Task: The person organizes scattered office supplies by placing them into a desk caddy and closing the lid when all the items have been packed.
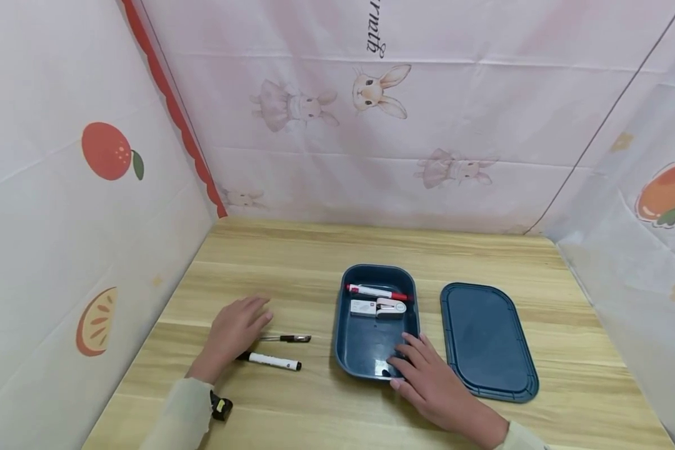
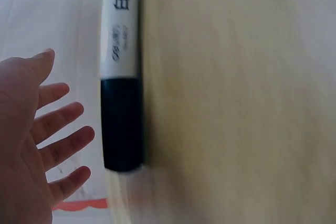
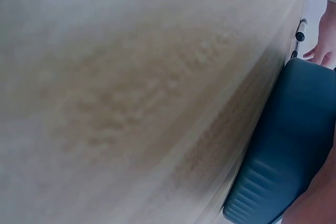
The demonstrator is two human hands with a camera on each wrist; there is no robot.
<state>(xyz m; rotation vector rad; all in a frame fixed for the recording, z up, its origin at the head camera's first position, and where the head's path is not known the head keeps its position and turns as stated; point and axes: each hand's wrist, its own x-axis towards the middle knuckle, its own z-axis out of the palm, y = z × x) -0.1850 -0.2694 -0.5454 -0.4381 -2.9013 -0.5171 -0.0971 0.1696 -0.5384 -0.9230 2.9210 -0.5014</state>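
My left hand point(image 1: 235, 331) is over the table beside a black pen point(image 1: 295, 339) and a white marker with black ends point(image 1: 274, 361); its fingers are spread, with nothing held in the left wrist view. That marker point(image 2: 121, 35) looms large there, apart from the hand point(image 2: 31, 135). My right hand point(image 1: 435, 384) lies at the near right corner of a dark blue box point(image 1: 342, 337), fingers over its rim. Inside the box are a red-capped marker point(image 1: 377, 292) and a small white and pink item point(image 1: 390, 306) by a white block point(image 1: 363, 307). The box's outer side point(image 3: 283, 145) fills the right wrist view's edge.
A dark blue lid point(image 1: 488, 337) lies flat on the wooden table point(image 1: 292, 250) to the right of the box. Printed cloth walls point(image 1: 315, 144) stand at the back and both sides. A black device point(image 1: 221, 407) is at the left wrist.
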